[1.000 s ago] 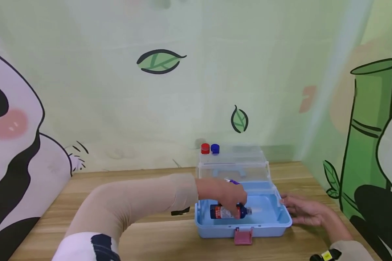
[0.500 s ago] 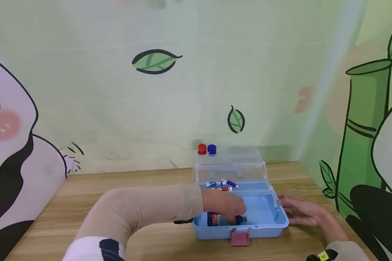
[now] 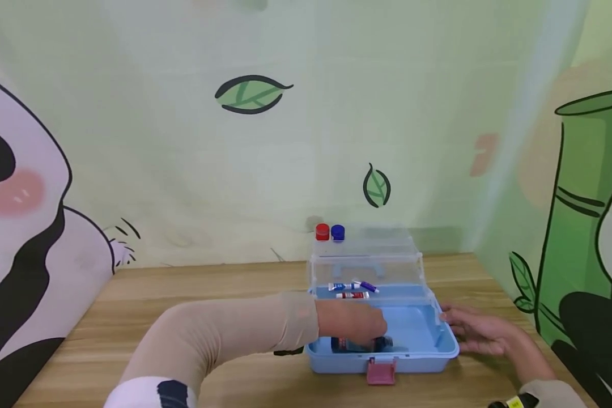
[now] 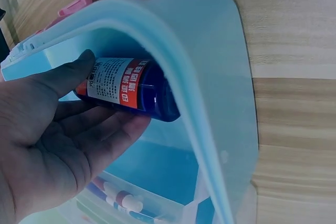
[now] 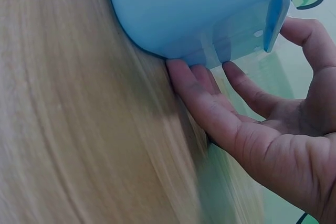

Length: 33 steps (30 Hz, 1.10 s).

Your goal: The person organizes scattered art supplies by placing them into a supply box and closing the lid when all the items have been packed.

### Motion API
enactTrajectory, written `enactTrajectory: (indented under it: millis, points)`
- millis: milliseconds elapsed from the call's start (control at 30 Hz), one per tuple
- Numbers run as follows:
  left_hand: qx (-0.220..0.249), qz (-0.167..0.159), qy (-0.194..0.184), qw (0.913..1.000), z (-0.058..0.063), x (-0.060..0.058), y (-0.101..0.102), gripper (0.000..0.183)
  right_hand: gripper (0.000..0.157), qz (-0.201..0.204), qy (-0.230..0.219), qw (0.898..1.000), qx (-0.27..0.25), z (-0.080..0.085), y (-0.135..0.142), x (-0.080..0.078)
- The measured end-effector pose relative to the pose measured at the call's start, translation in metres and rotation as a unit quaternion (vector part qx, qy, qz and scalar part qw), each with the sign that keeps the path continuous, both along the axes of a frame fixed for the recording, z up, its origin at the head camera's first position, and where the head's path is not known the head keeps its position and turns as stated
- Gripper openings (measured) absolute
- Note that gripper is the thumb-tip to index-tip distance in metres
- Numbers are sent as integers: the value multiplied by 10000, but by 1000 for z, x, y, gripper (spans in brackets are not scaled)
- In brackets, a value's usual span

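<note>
A light blue plastic storage box (image 3: pixel 410 364) stands on the table, its clear lid tipped back and a pink latch (image 3: pixel 381 372) at its front. Inside it, my left hand (image 3: pixel 352 324) holds a dark blue bottle (image 4: pixel 157 92) lying on its side near the front wall. In the left wrist view the thumb is on one side of the bottle and the fingers reach under it; its label is white and orange. My right hand (image 3: pixel 481 330) touches the right side of the box. In the right wrist view, fingertips (image 5: pixel 181 69) rest against the box's outer wall, spread apart.
Behind the main compartment, a tray holds a blue-and-white tube (image 3: pixel 340 287), a red-and-white tube (image 3: pixel 352 295) and a purple pen-like item (image 3: pixel 369 287). A red-capped container (image 3: pixel 322 232) and a blue-capped one (image 3: pixel 338 232) show at the lid. A printed wall stands behind the wooden table (image 3: pixel 224 362).
My left hand has lowered the bottle toward the bottom of the box and nearer its front wall. The tubes at the back have come into sight. The right hand stays against the box.
</note>
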<state>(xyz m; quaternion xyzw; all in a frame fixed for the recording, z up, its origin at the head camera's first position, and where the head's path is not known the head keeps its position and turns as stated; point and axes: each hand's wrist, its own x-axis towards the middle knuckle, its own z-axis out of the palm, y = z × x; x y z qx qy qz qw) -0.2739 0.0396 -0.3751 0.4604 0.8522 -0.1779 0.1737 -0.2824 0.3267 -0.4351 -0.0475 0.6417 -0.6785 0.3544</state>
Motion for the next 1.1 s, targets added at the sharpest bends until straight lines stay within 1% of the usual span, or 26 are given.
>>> enactTrajectory:
  millis: [67,167,233,267,300,333,367,533,600,667,733,833,900,967,1100]
  points:
    - [47,-46,-57,10000,-6,-2,1,10,75,50,4,10000,-37,-1,2,2]
    - [96,-136,-239,9996,-15,-6,0,11,75,84,-48,9999,-101,-4,5,6]
    - [191,-83,-363,9991,-17,-6,-1,13,75,94,-91,9998,-138,-5,5,7]
    - [247,-42,-403,9989,-16,-5,-2,14,75,89,-110,9998,-152,-6,5,7]
    - [321,-19,-422,9986,-13,-4,-3,16,74,56,-132,9998,-139,-6,4,7]
    - [418,78,-450,9981,-12,-4,-4,17,74,58,-123,9998,-128,-6,4,6]
    - [503,169,-492,9974,-7,-2,-5,18,74,63,-109,9998,-121,-5,4,5]
    - [996,440,-596,9923,20,4,-11,27,73,96,-66,9999,-58,-3,3,2]
    - [1262,457,-555,9894,32,7,-16,32,73,92,-57,9999,-55,-2,3,2]
    - [1656,497,-503,9837,45,10,-23,35,74,86,-39,9999,-66,-2,2,1]
    - [2091,494,-425,9757,57,11,-32,34,74,81,-21,9999,-83,-2,2,1]
    - [2720,512,-352,9603,71,12,-51,29,73,75,3,9999,-118,-2,2,1]
    - [3006,565,-250,9518,74,11,-65,28,73,58,5,9999,-120,-2,1,1]
    - [3251,702,-176,9429,75,11,-79,27,73,30,-3,9999,-106,-2,0,1]
    - [3548,1182,-160,9273,73,12,-104,28,75,1,-15,10000,-58,0,-1,0]
